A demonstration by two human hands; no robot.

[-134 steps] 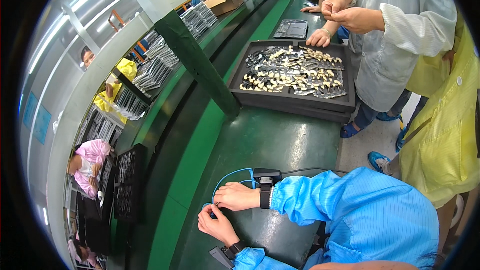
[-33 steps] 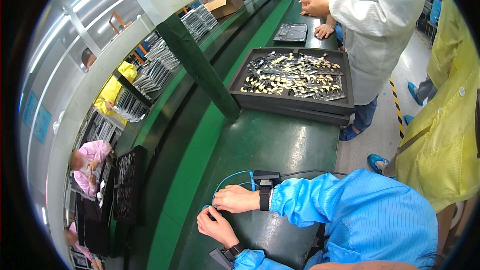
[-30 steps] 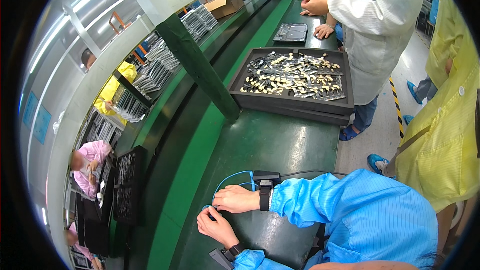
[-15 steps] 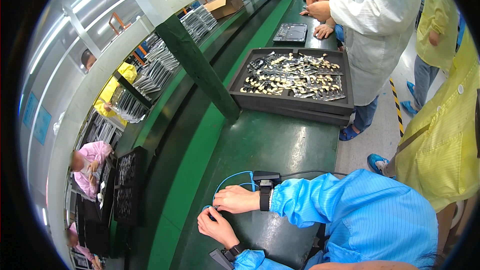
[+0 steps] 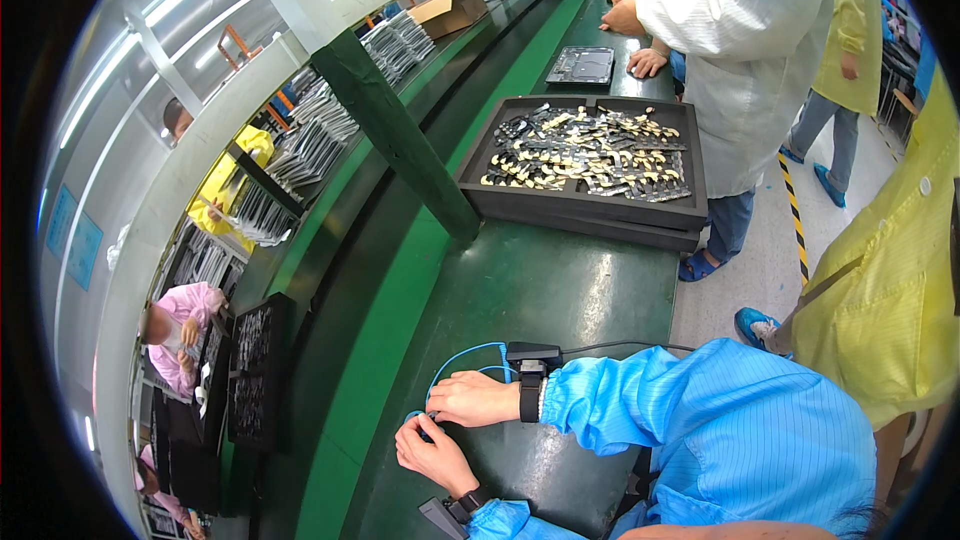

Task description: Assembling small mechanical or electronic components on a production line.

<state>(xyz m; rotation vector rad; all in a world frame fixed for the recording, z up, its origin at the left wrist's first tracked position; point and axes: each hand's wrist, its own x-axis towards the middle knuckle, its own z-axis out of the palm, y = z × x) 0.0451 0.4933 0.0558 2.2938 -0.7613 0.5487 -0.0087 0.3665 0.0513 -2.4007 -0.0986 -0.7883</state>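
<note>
Two bare hands work low in the frame, left of the middle, over a green desk (image 5: 560, 275). The right hand (image 5: 475, 398) is above and the left hand (image 5: 435, 455) is below it. The fingers of both hands are bent and come close together at a small dark thing (image 5: 427, 428). It is mostly hidden, so one cannot tell if each hand pinches it. A thin blue cord (image 5: 456, 354) curves around the right hand, between the fingertips and a black box (image 5: 533, 351) near that wrist. Both wrists wear black bands (image 5: 530, 400), and both sleeves (image 5: 610, 390) are blue.

Above the middle of the frame, a big black tray (image 5: 575, 204) sits on the desk, full of small black and cream pieces (image 5: 585, 155). A flat dark panel (image 5: 580, 66) lies just past it. A person in a white coat (image 5: 755, 70) stands at the upper right, and a person in a yellow coat (image 5: 880, 310) stands at the right edge.
</note>
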